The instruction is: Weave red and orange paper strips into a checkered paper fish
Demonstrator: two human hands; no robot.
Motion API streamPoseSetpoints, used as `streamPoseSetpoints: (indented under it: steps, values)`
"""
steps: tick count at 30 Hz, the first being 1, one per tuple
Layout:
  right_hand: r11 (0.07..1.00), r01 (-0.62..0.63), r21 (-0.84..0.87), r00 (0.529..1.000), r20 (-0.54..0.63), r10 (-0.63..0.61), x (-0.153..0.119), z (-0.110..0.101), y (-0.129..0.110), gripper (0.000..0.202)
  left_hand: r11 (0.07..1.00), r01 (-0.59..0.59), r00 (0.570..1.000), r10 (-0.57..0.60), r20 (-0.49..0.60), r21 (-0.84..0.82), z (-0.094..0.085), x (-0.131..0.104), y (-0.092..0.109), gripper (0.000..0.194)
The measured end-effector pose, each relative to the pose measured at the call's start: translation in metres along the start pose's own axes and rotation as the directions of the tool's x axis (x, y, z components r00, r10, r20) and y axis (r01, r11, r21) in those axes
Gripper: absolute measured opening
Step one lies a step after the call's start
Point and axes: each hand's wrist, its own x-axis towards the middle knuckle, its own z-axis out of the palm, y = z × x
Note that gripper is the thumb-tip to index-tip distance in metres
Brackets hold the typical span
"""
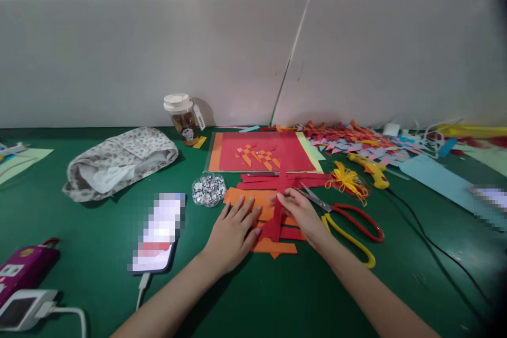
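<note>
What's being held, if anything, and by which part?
The right hand pinches a red paper strip near its middle; the left hand lies flat, apparently holding nothing.

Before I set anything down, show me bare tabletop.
Bare green tabletop lies between the white-screened smartphone and purple boxy object, and just nearer than the lowest orange paper strip. Crowded: around the right hand, and back right among multicoloured paper scraps.

Left grip (232, 237): was a bare human hand, slender-fingered, all five digits visible, gently rounded across the back.
Left forearm (178, 293): was bare and smooth, slim at the wrist, gradually broadening toward the elbow.
Right grip (304, 215): was a bare human hand, similarly slender, some digits partly hidden.
Right forearm (356, 280): was bare too, smooth, tapering to a slim wrist.
Upper arms: were outside the view.
</note>
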Motion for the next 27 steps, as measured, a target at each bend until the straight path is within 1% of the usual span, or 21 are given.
streamPoseSetpoints:
  steps: [2,3,4,5,6,7,8,10,11,12,13,14,15,16,17,18,19,20,22,25,27]
  values:
    - [0.991,0.123,-0.055,0.987,-0.095,-0.127,-0.004,-0.002,-0.001,0.028,1.0,0.009,0.999,-0.01,0.043,0.019,0.001,0.0,-0.001,0.045]
    - [0.973,0.211,-0.098,0.963,-0.147,-0.224,-0.007,-0.003,-0.004,0.025,1.0,0.015,0.999,-0.016,0.05,0.014,0.002,0.0,-0.002,0.045]
    - [0.944,0.299,-0.14,0.927,-0.193,-0.323,-0.009,-0.005,-0.007,0.023,1.0,0.02,0.998,-0.02,0.053,0.001,0.002,-0.001,-0.002,0.045]
    - [0.917,0.363,-0.165,0.889,-0.233,-0.394,-0.012,-0.006,-0.011,0.02,0.999,0.025,0.998,-0.024,0.05,-0.021,0.001,-0.001,-0.002,0.045]
    - [0.902,0.397,-0.171,0.864,-0.263,-0.43,-0.015,-0.006,-0.014,0.017,0.998,0.03,0.999,-0.027,0.042,-0.051,0.0,-0.001,-0.002,0.045]
    - [0.907,0.393,-0.151,0.865,-0.273,-0.42,-0.019,-0.006,-0.018,0.015,0.995,0.036,0.999,-0.034,0.025,-0.091,-0.001,-0.001,-0.002,0.044]
    - [0.929,0.355,-0.108,0.892,-0.259,-0.371,-0.022,-0.006,-0.02,0.015,0.989,0.042,0.999,-0.042,0.003,-0.143,-0.003,-0.001,-0.002,0.043]
    - [0.968,0.249,-0.026,0.954,-0.165,-0.25,-0.03,-0.004,-0.023,0.016,0.951,0.054,0.995,-0.075,-0.058,-0.304,-0.007,-0.001,0.0,0.039]
    - [0.978,0.207,-0.001,0.972,-0.108,-0.206,-0.033,-0.003,-0.023,0.018,0.908,0.058,0.992,-0.098,-0.076,-0.416,-0.009,-0.001,0.002,0.037]
    - [0.983,0.181,0.013,0.982,-0.057,-0.179,-0.036,-0.002,-0.022,0.018,0.835,0.065,0.989,-0.128,-0.079,-0.547,-0.01,0.0,0.004,0.036]
    - [0.986,0.167,0.018,0.986,-0.011,-0.166,-0.039,-0.001,-0.021,0.017,0.727,0.088,0.986,-0.161,-0.045,-0.681,-0.012,0.0,0.007,0.034]
    - [0.986,0.163,0.015,0.986,0.029,-0.164,-0.041,0.0,-0.019,0.014,0.587,0.128,0.984,-0.177,0.028,-0.8,-0.013,0.001,0.01,0.034]
    - [0.987,0.158,0.006,0.985,0.068,-0.158,-0.043,0.001,-0.017,0.013,0.404,0.194,0.974,-0.187,0.127,-0.894,-0.014,0.001,0.013,0.034]
    - [0.989,0.148,-0.003,0.984,0.104,-0.147,-0.043,0.001,-0.014,0.015,0.234,0.268,0.956,-0.186,0.227,-0.935,-0.015,0.002,0.016,0.035]
    - [0.992,0.129,-0.009,0.983,0.134,-0.126,-0.044,0.002,-0.012,0.017,0.096,0.319,0.934,-0.199,0.296,-0.943,-0.015,0.002,0.019,0.036]
    - [0.995,0.103,-0.012,0.982,0.159,-0.1,-0.045,0.003,-0.011,0.018,-0.024,0.355,0.914,-0.201,0.352,-0.935,-0.016,0.002,0.02,0.038]
    - [0.997,0.078,-0.014,0.982,0.175,-0.074,-0.045,0.004,-0.01,0.019,-0.113,0.377,0.9,-0.188,0.392,-0.919,-0.016,0.002,0.021,0.041]
    - [0.998,0.061,-0.013,0.981,0.186,-0.057,-0.046,0.005,-0.009,0.019,-0.172,0.394,0.891,-0.17,0.421,-0.903,-0.016,0.002,0.022,0.043]
    - [0.998,0.058,-0.002,0.977,0.206,-0.056,-0.048,0.007,-0.008,0.022,-0.216,0.43,0.88,-0.116,0.46,-0.877,-0.016,0.002,0.022,0.045]
    - [0.998,0.056,0.032,0.976,0.206,-0.062,-0.052,0.011,-0.004,0.019,-0.171,0.467,0.869,-0.097,0.486,-0.868,-0.017,-0.001,0.022,0.04]
    - [0.998,0.04,0.039,0.984,0.175,-0.046,-0.054,0.013,-0.001,0.015,-0.128,0.472,0.871,-0.084,0.484,-0.872,-0.018,-0.002,0.022,0.038]
